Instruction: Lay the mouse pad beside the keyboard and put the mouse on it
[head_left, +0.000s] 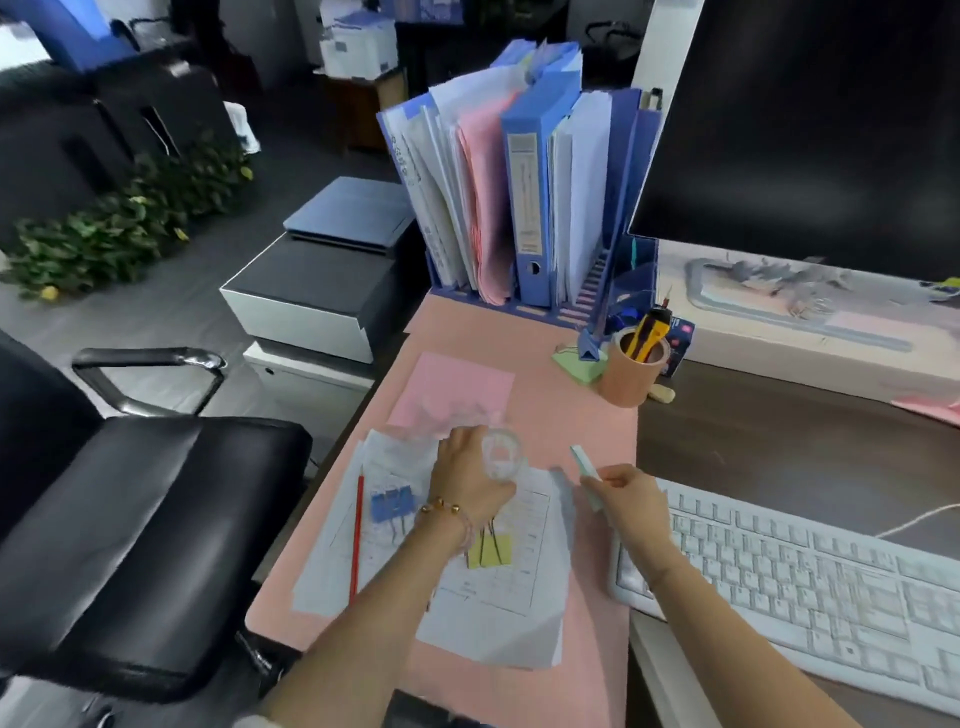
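A large pink mat (571, 415) lies flat on the desk, left of the white keyboard (805, 571) and touching its left end. Printed papers (498, 597), a pink sheet (452, 389), a red pencil (357, 540), blue binder clips (392, 506) and yellow clips (491, 551) lie on the mat. My left hand (467, 478) grips a clear tape roll (501, 457) above the papers. My right hand (628, 504) pinches a small pale green note block (584, 465) just left of the keyboard. No mouse is in view.
A brown tape roll (623, 379) with a yellow cutter (649, 332) inside stands at the mat's far right corner. Behind it are a blue file rack (519, 182) and a dark monitor (805, 130) on a long box (805, 322). A black office chair (130, 519) stands left of the desk.
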